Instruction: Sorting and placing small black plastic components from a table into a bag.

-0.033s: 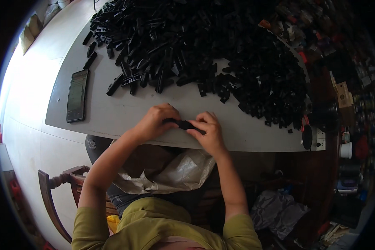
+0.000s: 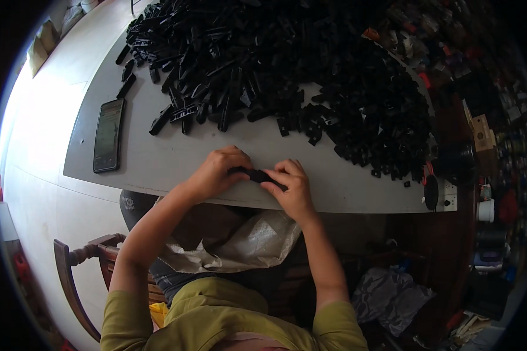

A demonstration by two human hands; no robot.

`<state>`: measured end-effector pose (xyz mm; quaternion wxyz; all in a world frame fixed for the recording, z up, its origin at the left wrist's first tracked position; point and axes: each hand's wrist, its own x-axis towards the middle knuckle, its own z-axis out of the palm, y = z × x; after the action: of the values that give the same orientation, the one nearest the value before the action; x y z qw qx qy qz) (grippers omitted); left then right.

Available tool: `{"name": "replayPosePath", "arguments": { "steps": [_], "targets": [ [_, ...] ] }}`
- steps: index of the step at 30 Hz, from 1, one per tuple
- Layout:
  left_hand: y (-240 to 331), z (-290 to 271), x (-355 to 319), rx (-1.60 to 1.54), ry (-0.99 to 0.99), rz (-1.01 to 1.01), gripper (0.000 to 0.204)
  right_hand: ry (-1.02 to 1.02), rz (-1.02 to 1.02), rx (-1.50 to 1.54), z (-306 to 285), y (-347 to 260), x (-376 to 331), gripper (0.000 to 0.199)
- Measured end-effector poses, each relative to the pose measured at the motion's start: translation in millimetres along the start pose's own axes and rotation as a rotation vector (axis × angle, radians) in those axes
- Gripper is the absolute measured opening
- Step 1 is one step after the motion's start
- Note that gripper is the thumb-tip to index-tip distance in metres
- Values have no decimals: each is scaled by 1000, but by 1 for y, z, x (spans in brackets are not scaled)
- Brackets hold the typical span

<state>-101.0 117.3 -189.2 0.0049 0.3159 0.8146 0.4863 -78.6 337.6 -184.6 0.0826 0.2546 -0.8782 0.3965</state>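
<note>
Change: nothing has shifted since the earlier frame; your hands, the part and the pile sit just as they did.
Lap: one pale woven sack lies open at 6 o'clock from your hands, below the table edge.
Left hand: your left hand is curled closed over the left end of the black plastic part, fingers folded down on top.
Right hand: your right hand pinches the right end of the same part between thumb and fingertips.
Part: one slim black piece, held just over the near edge of the grey table; its long axis runs from 10 o'clock to 4 o'clock, bridging both hands, so neither hand is nearer.
Phone: one dark phone lies flat at 9 to 10 o'clock from your left hand, well apart, long axis pointing away from you.
Pile: the heap of black parts spreads from 11 to 2 o'clock, far beyond your hands; there are too many to count, and a few strays lie near its front rim.
Chair: one wooden chair stands at 8 o'clock, beside your left elbow.
</note>
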Motion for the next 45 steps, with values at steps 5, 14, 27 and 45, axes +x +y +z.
{"name": "replayPosePath", "arguments": {
  "steps": [5,14,27,45],
  "targets": [
    [3,0,-3,15,25,-12,21,-3,118,50,-12,5,-12,28],
    [-1,1,-3,25,2,-16,23,32,164,160,-12,12,-18,31],
    [6,-2,-3,51,-33,47,23,-61,-24,100,0,9,3,26],
    [-8,-27,15,593,-26,91,17,192,220,-56,14,13,41,24]
  ]
}}
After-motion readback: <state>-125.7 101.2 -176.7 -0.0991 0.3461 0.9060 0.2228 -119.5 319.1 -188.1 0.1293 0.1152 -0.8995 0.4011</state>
